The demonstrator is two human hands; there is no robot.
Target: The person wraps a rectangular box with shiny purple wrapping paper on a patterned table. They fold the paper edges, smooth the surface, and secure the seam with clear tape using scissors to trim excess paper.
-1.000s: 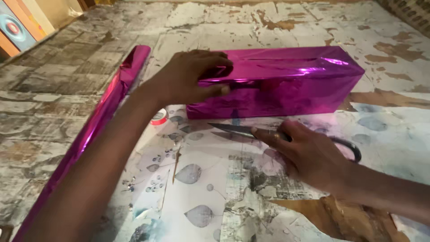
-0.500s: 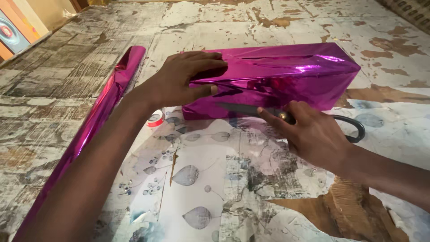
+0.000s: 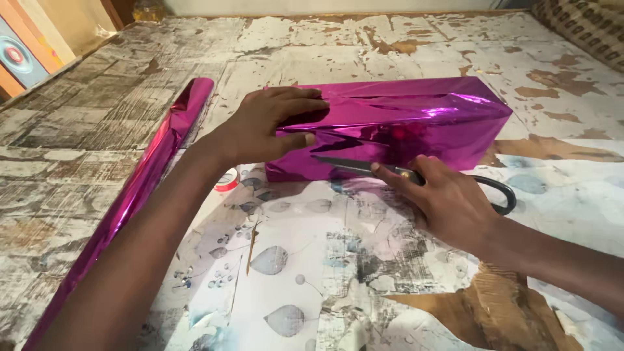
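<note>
A long box wrapped in shiny magenta foil (image 3: 416, 123) lies across the worn table. My left hand (image 3: 266, 123) clasps its left end, fingers on top and thumb pressed on the front face. In my right hand (image 3: 448, 201) is a pair of black-handled scissors (image 3: 500, 192); the blades are closed and point left, and their tip lies against the lower front face of the box, just below my left thumb.
A roll of the same magenta foil (image 3: 146, 185) lies along the left, running from near to far. A red-rimmed tape roll (image 3: 227, 180) peeks out beside my left wrist. Leaf-printed paper (image 3: 279, 260) covers the near part of the peeling table (image 3: 97, 110).
My right hand lifted the scissors from the paper and brought the blades up against the front of the box. My left hand kept its hold on the box's end.
</note>
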